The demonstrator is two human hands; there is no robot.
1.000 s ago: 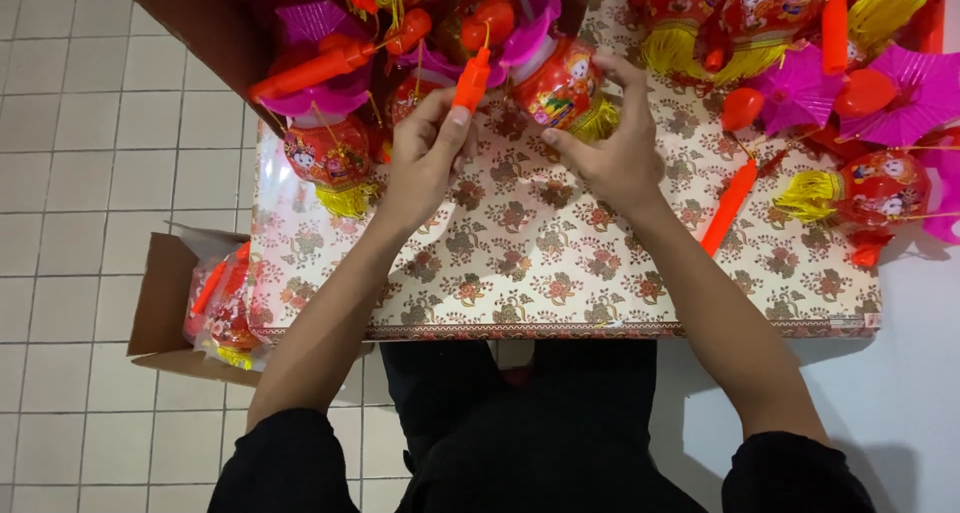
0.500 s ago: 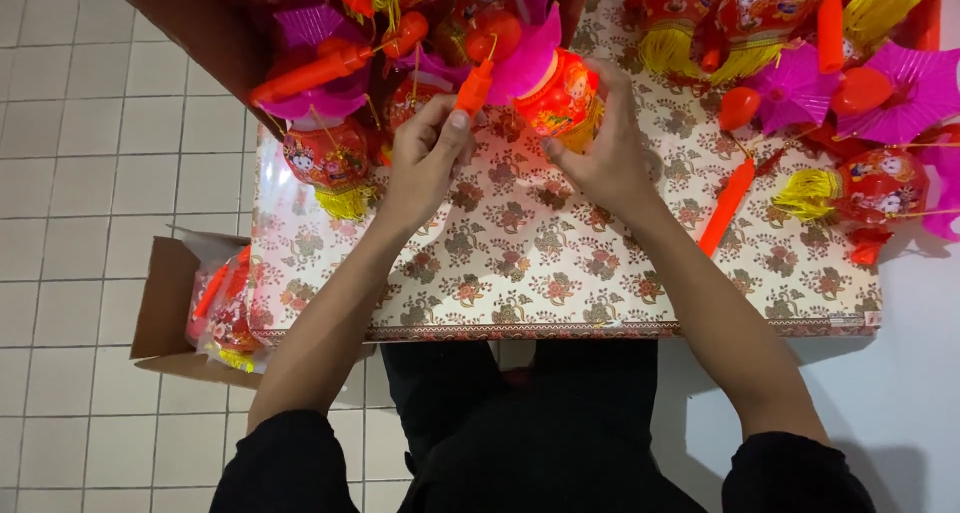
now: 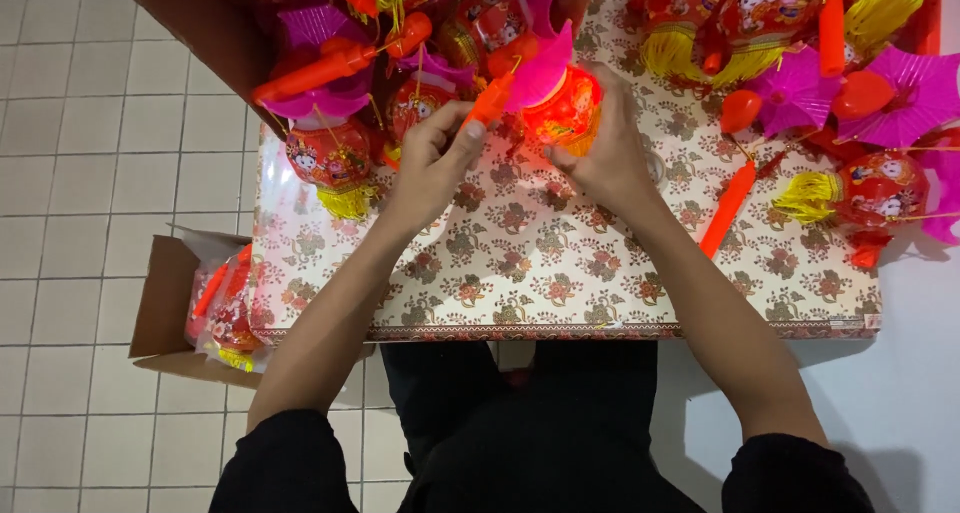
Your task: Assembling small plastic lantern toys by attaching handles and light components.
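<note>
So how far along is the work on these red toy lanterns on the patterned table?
Done: several red lanterns with yellow tassels lie piled at the table's far edge, and more sit in the cardboard box on the floor. In hand: the right hand grips a glowing red lantern with a pink paper top, while the left hand pinches its orange plastic handle. Left: a loose orange stick and other parts lie to the right.

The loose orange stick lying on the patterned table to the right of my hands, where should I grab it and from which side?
Grip the orange stick around its middle, coming straight down from above. It lies flat and slanted on the patterned table, with bare cloth along both long sides there. Its upper end runs in among a yellow tassel and other lanterns, so the top looks crowded. The right hand is nearest.
</note>
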